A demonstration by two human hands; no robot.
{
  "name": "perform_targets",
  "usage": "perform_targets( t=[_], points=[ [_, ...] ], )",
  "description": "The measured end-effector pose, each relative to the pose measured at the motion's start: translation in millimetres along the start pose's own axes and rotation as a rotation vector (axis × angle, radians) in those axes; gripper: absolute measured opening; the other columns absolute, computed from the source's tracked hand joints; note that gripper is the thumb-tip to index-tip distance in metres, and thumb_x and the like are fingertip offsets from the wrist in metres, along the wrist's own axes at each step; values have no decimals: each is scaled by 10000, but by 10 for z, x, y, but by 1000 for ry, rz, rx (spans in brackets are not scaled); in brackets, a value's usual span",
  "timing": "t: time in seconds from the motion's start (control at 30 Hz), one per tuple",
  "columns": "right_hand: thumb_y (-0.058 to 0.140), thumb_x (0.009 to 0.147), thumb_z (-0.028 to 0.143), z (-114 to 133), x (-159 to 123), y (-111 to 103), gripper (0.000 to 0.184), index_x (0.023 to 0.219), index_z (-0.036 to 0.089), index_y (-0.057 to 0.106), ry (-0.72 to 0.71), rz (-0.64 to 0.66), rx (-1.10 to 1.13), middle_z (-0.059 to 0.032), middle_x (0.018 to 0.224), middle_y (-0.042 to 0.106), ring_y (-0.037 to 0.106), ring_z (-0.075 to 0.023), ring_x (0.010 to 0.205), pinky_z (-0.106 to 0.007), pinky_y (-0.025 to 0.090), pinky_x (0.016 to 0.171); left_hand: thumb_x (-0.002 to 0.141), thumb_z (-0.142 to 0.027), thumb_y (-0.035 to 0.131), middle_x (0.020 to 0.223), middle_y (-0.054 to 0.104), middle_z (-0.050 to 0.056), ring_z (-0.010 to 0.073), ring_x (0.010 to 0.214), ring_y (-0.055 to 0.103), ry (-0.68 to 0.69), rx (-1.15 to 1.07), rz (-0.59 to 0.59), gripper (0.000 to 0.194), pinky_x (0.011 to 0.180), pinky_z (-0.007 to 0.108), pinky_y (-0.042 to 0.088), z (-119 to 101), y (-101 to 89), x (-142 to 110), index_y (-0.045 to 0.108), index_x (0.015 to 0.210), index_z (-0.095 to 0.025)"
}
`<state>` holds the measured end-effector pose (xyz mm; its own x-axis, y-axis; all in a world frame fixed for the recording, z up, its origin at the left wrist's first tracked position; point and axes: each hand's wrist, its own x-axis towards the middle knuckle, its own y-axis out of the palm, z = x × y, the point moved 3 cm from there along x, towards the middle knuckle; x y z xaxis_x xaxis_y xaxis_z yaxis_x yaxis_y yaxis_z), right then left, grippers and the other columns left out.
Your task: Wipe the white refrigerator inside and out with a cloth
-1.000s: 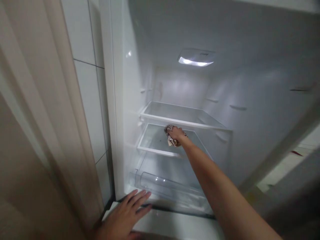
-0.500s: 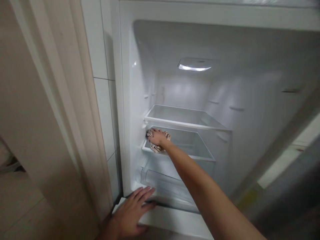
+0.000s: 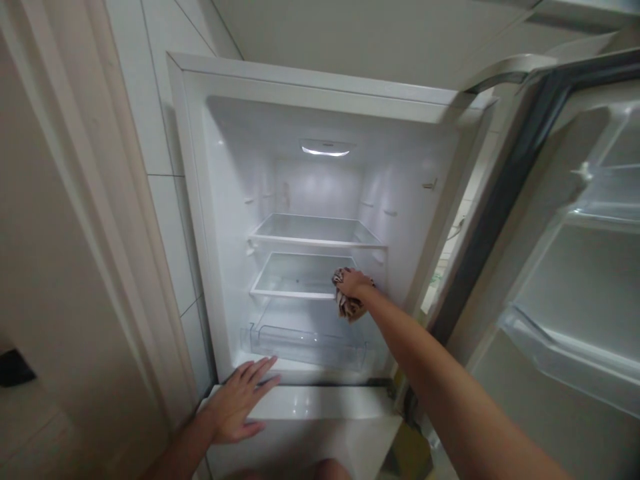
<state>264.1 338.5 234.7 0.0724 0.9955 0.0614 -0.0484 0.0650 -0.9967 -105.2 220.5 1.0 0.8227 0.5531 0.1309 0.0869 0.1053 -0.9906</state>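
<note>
Ridged beige trim (image 3: 107,200) runs beside white wall tiles (image 3: 167,217), a dark object (image 3: 16,368) farther left.

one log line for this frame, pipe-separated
right hand: on cloth, lower shelf, right side | left hand: open, no object held | fridge: door open, light on

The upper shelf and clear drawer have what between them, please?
Head view: the lower shelf, with the right hand and cloth at its right end.
</note>
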Motion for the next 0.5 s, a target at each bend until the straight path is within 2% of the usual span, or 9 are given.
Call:
perform_targets(
  t=[0.1,0.2,0.27,0.33,0.43,0.5],
  points=[
    [544,1102,434,-165,130,22,471,1500,197,628,96,-36,-26,-175,1481,614,631,-324,1326,-515,536,1097,855,-608,778,1849,159,141,462,1614,364,11,20,-8,1071,1271,620,326,7,50,9,229,1753,-410],
    [517,1108,392,-124,371,80,446,1479,175,639,108,-91,-50,-197,1445,628,614,-343,1351,-512,521,1107,806,-622,833,1854,114,126,477,1600,380,24,29,-30,1184,1258,623,350,39,116,0,159,1760,-430],
    [526,1106,379,-70,578,118,447,1477,153,632,78,-118,-62,-201,1452,623,598,-340,1368,-508,502,1129,817,-669,828,1849,144,130,473,1582,410,42,56,-56,1178,1244,611,375,73,178,2,166,1762,-426],
    [540,1107,381,-20,804,147,453,1481,138,623,33,-132,-68,-195,1473,613,586,-324,1377,-504,471,1167,909,-616,779,1825,253,123,430,1552,469,78,128,-112,1029,1222,572,409,109,258,20,214,1752,-442],
    [564,1110,412,93,1148,177,456,1463,132,634,-34,-139,-61,-183,1464,626,601,-292,1354,-486,451,1196,1043,-428,664,1751,443,70,342,1496,553,117,271,-225,749,1170,497,463,169,394,66,323,1706,-499],
    [574,1111,425,239,1360,199,432,1420,138,665,-87,-135,-48,-167,1436,653,621,-274,1333,-471,461,1189,1078,-409,608,1700,525,37,304,1455,595,134,325,-271,646,1133,460,498,202,462,94,382,1674,-510]
  ],
)
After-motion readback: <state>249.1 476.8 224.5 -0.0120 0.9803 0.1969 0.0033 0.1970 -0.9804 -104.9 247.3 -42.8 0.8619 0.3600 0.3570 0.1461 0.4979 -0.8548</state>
